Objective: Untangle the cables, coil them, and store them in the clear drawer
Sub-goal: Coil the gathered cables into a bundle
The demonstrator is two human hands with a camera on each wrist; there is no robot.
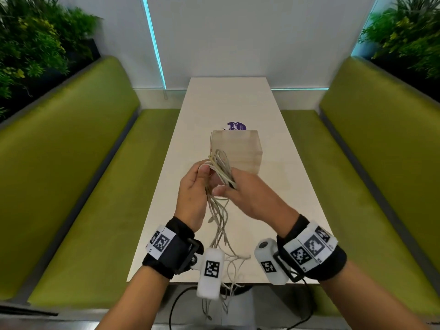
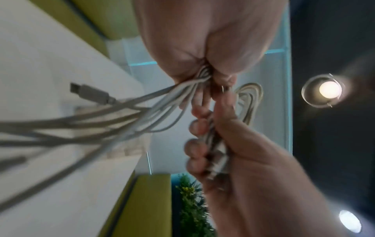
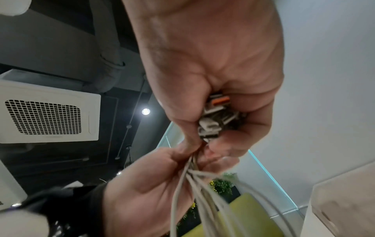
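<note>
A bundle of white and grey cables (image 1: 220,166) is held above the table (image 1: 238,101) between both hands. My right hand (image 1: 229,186) grips the coiled part, its fingers curled round the loops (image 2: 251,96) and several plugs (image 3: 217,118). My left hand (image 1: 202,173) pinches the loose strands (image 3: 194,186) just beside it. Those strands (image 1: 219,225) hang down, trail over the near table edge and drop below it. One USB plug (image 2: 89,93) dangles free. The clear drawer box (image 1: 240,148) stands on the table right behind the hands.
A purple round sticker (image 1: 237,126) lies behind the drawer box. Green padded benches (image 1: 78,163) run along both sides of the narrow table. Planters with foliage (image 1: 35,44) stand behind the benches. A black cord (image 1: 176,303) hangs below the near table edge.
</note>
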